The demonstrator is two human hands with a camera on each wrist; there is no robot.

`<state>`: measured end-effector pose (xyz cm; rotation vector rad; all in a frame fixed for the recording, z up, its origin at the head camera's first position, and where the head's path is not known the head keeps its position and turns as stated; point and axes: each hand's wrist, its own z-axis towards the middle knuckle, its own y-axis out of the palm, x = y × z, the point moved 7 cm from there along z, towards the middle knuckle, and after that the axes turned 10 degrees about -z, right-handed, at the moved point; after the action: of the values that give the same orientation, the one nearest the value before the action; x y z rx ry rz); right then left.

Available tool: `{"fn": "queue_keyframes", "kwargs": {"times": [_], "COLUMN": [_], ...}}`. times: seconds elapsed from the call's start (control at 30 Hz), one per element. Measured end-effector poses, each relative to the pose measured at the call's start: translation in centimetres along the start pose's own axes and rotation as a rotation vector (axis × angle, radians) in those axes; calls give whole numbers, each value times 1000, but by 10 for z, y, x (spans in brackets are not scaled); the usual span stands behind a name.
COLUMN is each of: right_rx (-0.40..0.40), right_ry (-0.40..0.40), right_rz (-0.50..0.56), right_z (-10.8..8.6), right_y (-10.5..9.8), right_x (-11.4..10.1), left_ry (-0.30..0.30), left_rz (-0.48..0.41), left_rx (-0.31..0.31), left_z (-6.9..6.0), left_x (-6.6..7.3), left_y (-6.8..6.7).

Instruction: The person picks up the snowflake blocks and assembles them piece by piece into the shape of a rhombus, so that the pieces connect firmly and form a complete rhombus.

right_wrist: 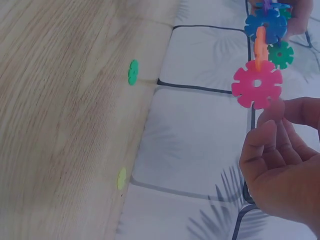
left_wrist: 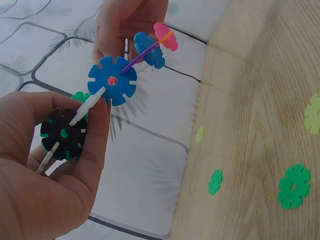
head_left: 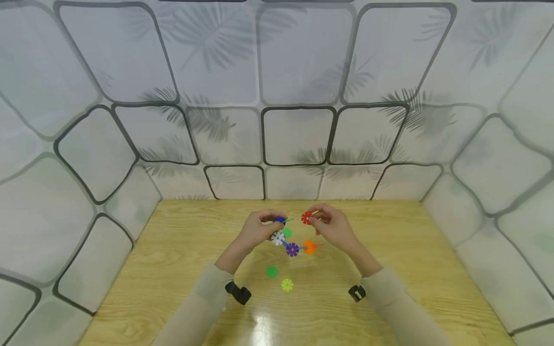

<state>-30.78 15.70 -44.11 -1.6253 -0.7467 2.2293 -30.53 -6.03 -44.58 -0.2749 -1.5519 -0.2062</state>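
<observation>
Red plastic disc [head_left: 306, 218] pinched by edge in right hand [head_left: 331, 228], thumb and finger closed on it, just right of held end of chain of slotted discs [head_left: 292, 250], gap showing between; left hand [head_left: 258, 229] curled round that chain end at dark blue disc [head_left: 279, 220], where edge-on green disc [head_left: 287, 220] points right, toward red one; chain's long axis runs toward right and person, free end orange disc [head_left: 309, 247] then pink disc [left_wrist: 166, 36]; loose green disc [head_left: 271, 272] and yellow disc [head_left: 287, 285] on table [head_left: 186, 230], nearer person than chain

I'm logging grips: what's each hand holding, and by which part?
The right hand pinches a red disc by its rim; the left hand holds the disc chain near one end.
</observation>
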Motion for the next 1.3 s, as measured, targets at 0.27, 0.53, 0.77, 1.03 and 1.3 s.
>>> {"fn": "queue_keyframes", "kwargs": {"times": [0.27, 0.53, 0.77, 1.03, 1.3], "right_rx": [-16, -48, -64, -73, -90], "right_ry": [-4, 9, 9, -2, -30], "right_rz": [21, 31, 37, 26, 14], "right_z": [1, 0, -1, -1, -1], "right_y": [8, 10, 10, 12, 15], "right_x": [-6, -15, -19, -17, -17], "left_ry": [-4, -5, -3, -4, -16], "left_rz": [-16, -4, 7, 17, 31], "left_rx": [-11, -32, -32, -31, -38], "left_z": [0, 3, 2, 1, 2], "left_x": [-2, -5, -4, -3, -4], "left_y": [0, 1, 1, 1, 1]}}
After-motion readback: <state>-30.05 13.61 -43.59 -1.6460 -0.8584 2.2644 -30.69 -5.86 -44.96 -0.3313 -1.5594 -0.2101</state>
